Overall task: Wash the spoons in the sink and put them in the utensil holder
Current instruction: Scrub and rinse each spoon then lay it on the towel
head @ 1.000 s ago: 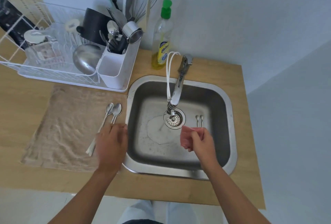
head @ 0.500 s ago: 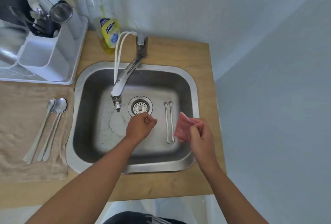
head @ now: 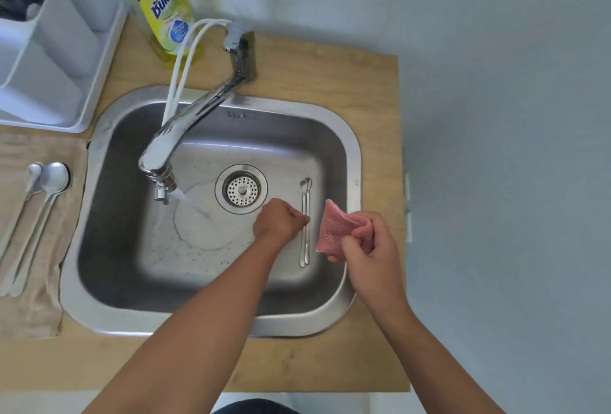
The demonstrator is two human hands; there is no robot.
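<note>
- Since half a second earlier, left hand (head: pixel 281 220) had slid rightward, fingers curled, pinching the sink spoons (head: pixel 305 222).
- Right hand (head: pixel 367 241), just beside, gripped a pink sponge (head: pixel 334 228).
- Washing seemed barely begun; two spoons on the towel (head: pixel 43 208) waited far left, utensil holder (head: pixel 49 50) beyond.

Soap bottle (head: pixel 165 16) label: big blue Thai letters on yellow, too bent to spell out.
Blue circle on that label: tiny white words, too blurry.
Sink (head: pixel 243 115) back wall: small stamped mark, unreadable.
</note>
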